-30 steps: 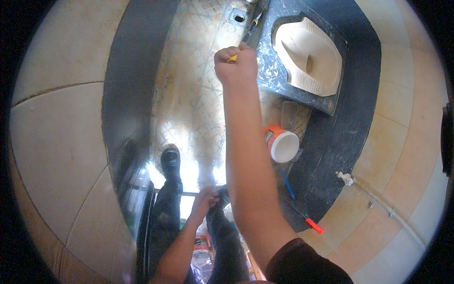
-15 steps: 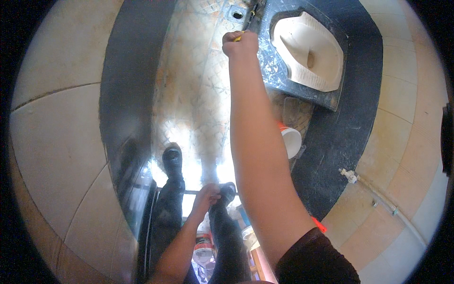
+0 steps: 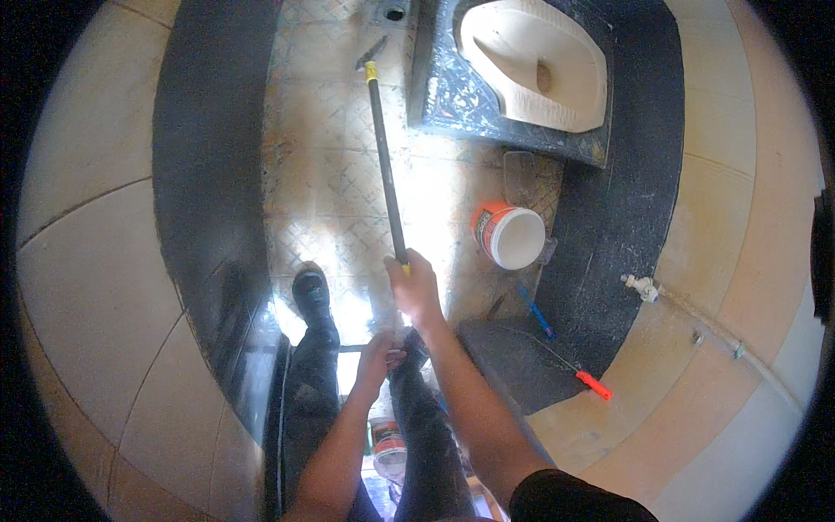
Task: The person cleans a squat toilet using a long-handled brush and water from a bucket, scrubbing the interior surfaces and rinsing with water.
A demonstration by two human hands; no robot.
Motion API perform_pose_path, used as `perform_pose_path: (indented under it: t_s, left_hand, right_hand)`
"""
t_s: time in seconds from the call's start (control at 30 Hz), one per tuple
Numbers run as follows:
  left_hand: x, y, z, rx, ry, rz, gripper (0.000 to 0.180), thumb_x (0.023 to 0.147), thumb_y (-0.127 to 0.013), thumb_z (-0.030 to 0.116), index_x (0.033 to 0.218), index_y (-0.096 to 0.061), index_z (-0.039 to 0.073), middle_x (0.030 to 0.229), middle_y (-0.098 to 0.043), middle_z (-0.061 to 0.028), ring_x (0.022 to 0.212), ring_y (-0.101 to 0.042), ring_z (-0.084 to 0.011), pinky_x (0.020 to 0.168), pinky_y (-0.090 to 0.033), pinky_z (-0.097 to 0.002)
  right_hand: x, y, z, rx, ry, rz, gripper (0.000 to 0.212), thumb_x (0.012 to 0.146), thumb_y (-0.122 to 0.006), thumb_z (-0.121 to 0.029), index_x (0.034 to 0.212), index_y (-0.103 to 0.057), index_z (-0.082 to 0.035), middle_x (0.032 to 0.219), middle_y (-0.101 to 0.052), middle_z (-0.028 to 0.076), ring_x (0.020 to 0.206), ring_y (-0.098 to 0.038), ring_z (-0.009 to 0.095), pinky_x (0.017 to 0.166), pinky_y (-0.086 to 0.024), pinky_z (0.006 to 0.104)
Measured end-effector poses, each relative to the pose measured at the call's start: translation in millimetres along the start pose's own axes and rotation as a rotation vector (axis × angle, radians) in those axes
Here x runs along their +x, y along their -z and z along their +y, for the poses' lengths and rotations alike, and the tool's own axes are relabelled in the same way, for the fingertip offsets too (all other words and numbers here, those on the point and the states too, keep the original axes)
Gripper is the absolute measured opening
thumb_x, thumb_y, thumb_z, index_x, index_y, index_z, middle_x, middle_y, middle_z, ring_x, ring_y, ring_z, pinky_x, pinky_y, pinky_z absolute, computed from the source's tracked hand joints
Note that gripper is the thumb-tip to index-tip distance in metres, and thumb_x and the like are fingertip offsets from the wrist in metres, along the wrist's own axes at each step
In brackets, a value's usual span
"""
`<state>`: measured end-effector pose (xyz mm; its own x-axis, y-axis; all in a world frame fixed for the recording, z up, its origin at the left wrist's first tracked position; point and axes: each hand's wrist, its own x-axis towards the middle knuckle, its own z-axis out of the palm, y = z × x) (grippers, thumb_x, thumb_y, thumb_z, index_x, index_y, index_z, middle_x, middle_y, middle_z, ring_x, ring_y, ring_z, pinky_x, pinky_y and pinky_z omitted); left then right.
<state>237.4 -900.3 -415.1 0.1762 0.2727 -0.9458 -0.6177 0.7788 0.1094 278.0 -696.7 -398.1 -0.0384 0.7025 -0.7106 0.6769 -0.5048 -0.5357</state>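
My right hand (image 3: 414, 291) is closed round the near end of a long-handled scraper (image 3: 386, 165). Its black shaft has yellow at both ends, and the thin metal head lies out over the tiled floor, left of the drain hole (image 3: 395, 14). Lower down, near my right shin, my left hand (image 3: 377, 364) has its fingers curled in; whatever they may hold is hidden. To the right of the shaft stands an orange and white bucket (image 3: 519, 238), seen from above into its pale inside.
A squat toilet (image 3: 557, 78) is set in a raised black plinth (image 3: 470, 109) at the far right. A red-handled roller frame (image 3: 594, 384) and a blue stick (image 3: 537, 315) lie at right. A pipe with a tap (image 3: 642, 287) runs along the right wall. Another bucket (image 3: 389, 448) stands between my legs.
My right hand has come back from beside the toilet plinth toward my legs, drawing the scraper with it. The whole shaft and the bucket now show. My left hand stays nearly in place.
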Motion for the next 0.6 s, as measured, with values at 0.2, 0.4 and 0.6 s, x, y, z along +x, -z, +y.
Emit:
perform_pose_path:
  t_s: [0.2, 0.4, 0.6]
  left_hand:
    - [-3.3, -12.4, -16.7, 0.103, 0.008, -0.010, 0.050, 0.099, -0.050, 0.041, 0.134, -0.048, 0.006, 0.115, -0.064, -0.0129, 0.102, -0.064, -0.0235, 0.087, -0.048, -0.0372]
    - [-0.1, -24.6, -41.0, 0.136, -0.002, 0.011, 0.050, 0.098, -0.052, 0.042, 0.134, -0.049, 0.008, 0.113, -0.064, -0.0122, 0.102, -0.064, -0.0237, 0.088, -0.048, -0.0379]
    - [-7.9, -38.0, -62.2, 0.211, 0.001, -0.034, 0.049, 0.097, -0.054, 0.039, 0.135, -0.049, 0.007, 0.121, -0.060, -0.0107, 0.102, -0.063, -0.0229, 0.087, -0.049, -0.0368]
  right_hand:
    - [-24.5, 40.2, 0.6, 0.445, -0.144, -0.123, 0.038, 0.100, -0.052, -0.037, 0.082, -0.051, -0.004, 0.056, -0.050, 0.006, 0.045, -0.052, 0.019, 0.045, -0.044, 0.0348]
    - [-68.6, 81.0, 67.5, 0.688, -0.326, -0.232, 0.037, 0.098, -0.057, -0.038, 0.080, -0.050, -0.007, 0.055, -0.046, -0.001, 0.042, -0.046, 0.011, 0.040, -0.041, 0.0277]
    - [-150.6, 90.2, 156.0, 0.110, -0.055, 0.043, 0.040, 0.092, -0.064, -0.041, 0.089, -0.063, -0.001, 0.075, -0.062, 0.017, 0.072, -0.062, 0.035, 0.067, -0.050, 0.0439]
